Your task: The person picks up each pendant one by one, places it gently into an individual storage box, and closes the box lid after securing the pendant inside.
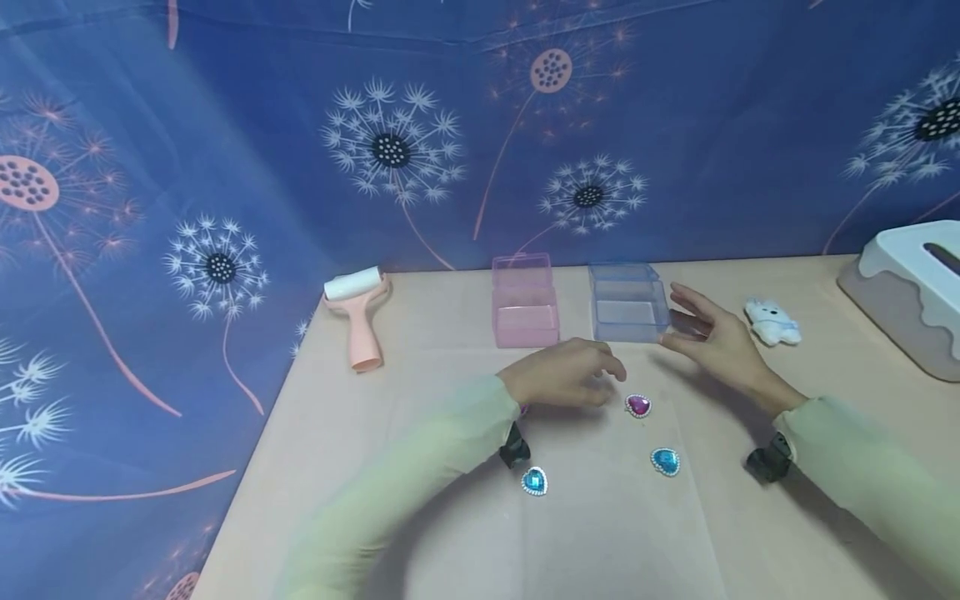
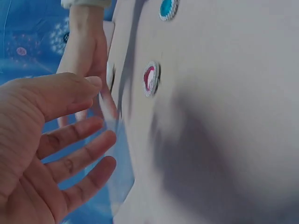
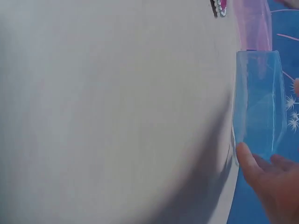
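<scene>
My right hand is at the right side of a clear blue plastic box, whose lid stands open. In the right wrist view the thumb tip is right at the box's near corner. My left hand hovers over the table with loosely bent fingers and nothing in them, as the left wrist view shows. Just right of it lies a pink heart-shaped gem with a silvery beaded rim. Two blue heart gems, one on the right and one on the left, lie nearer. Another pink piece peeks out under the left wrist.
A clear pink box, lid open, stands left of the blue one. A pink-handled lint roller lies at the back left. At right are a small white plush bear and a white-topped tissue box. A blue dandelion-patterned cloth hangs behind.
</scene>
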Available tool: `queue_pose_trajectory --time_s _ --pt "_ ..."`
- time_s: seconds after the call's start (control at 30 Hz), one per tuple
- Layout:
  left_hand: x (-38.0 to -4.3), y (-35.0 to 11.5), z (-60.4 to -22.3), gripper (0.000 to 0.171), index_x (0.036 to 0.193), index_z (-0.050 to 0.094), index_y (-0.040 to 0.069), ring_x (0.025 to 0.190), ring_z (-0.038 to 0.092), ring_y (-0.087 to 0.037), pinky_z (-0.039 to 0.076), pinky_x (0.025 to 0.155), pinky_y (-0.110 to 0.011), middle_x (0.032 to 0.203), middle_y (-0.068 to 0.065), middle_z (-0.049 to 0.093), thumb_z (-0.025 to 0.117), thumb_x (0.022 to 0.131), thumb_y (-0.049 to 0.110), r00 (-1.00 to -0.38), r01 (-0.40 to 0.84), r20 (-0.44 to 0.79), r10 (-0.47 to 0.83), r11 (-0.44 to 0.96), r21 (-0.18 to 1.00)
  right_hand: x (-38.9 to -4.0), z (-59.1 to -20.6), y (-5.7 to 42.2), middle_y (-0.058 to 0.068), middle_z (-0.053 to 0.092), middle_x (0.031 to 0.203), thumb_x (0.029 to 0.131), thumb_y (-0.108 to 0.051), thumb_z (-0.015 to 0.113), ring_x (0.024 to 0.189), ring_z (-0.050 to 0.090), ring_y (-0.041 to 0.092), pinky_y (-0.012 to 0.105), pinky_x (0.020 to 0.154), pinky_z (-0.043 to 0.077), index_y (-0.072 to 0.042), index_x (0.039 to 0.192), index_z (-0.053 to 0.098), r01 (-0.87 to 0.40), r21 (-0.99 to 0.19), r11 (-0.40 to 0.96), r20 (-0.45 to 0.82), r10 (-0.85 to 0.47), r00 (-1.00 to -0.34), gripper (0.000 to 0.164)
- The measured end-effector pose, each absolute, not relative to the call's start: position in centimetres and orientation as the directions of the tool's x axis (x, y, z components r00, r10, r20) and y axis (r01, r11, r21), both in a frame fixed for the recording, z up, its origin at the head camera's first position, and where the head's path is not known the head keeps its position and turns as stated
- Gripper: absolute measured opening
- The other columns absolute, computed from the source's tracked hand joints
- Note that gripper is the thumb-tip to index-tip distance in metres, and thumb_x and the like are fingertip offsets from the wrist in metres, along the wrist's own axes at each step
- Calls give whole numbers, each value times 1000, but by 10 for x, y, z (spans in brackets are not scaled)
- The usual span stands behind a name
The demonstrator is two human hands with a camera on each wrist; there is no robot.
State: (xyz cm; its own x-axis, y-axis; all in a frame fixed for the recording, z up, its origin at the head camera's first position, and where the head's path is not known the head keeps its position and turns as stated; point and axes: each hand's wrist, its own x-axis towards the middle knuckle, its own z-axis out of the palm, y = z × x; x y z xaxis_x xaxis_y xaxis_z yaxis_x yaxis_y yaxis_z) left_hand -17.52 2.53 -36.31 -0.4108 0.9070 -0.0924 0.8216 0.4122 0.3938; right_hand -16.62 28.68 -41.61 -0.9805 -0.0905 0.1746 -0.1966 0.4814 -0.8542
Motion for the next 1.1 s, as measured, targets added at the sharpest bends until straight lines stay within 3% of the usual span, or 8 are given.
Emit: queue_pose_trajectory --time_s 0.1,0.17,0.33,0.4,0.5,0.63,0.9,1.1 --pt "-173 40 -370 35 124 65 10 104 61 -12 45 92 -16 117 -4 65 65 89 19 -383 832 -99 919 389 394 -168 -420 280 30 47 141 81 -5 76 113 60 1 7 84 49 -8 147 39 -226 -849 478 241 -31 -970 75" --pt "-171 47 -376 36 124 64 12 102 60 -9 44 91 -14 116 -2 65 66 89 21 -377 836 -114 919 391 386 -169 -420 275 29 52 136 81 -8 77 108 60 -5 6 83 49 -7 144 44 -219 -843 491 256 9 -967 71" --pt "-167 61 -387 36 123 64 20 100 57 -2 42 90 -13 110 8 62 70 88 25 -382 827 -189 904 426 366 -166 -419 269 22 57 134 83 -22 77 116 61 30 1 77 47 -9 140 49 -141 -822 552 219 77 -973 65" --pt "-166 66 -390 38 125 63 21 100 56 -1 42 92 -13 110 9 61 71 87 27 -387 826 -207 899 437 356 -165 -419 269 22 58 133 83 -23 77 113 61 34 -1 72 46 -8 138 52 -125 -808 576 213 86 -973 62" --pt "-165 71 -393 43 128 61 22 101 56 0 41 95 -13 113 10 61 72 87 29 -400 833 -212 892 450 322 -167 -421 270 26 60 128 84 -23 76 99 67 2 -2 66 45 -4 133 56 -134 -790 598 225 79 -971 57" --pt "-166 75 -395 42 127 63 21 98 54 -1 43 93 -14 112 9 61 72 87 29 -413 843 -214 885 461 279 -172 -424 271 29 63 119 84 -23 76 79 49 -30 0 62 46 -2 130 58 -162 -770 617 251 60 -966 54" --pt "-169 75 -400 11 92 69 18 81 47 -4 40 70 -15 89 7 55 72 87 26 -413 863 -173 894 445 240 -175 -426 270 29 59 125 84 -21 76 79 54 -25 8 62 53 1 131 56 -154 -827 541 211 44 -977 55" --pt "-169 77 -404 9 92 68 19 81 48 -4 41 72 -15 91 7 55 71 87 26 -416 861 -175 892 449 238 -174 -425 271 32 57 126 85 -19 74 80 60 -19 16 64 57 3 131 55 -125 -870 478 166 45 -985 55"
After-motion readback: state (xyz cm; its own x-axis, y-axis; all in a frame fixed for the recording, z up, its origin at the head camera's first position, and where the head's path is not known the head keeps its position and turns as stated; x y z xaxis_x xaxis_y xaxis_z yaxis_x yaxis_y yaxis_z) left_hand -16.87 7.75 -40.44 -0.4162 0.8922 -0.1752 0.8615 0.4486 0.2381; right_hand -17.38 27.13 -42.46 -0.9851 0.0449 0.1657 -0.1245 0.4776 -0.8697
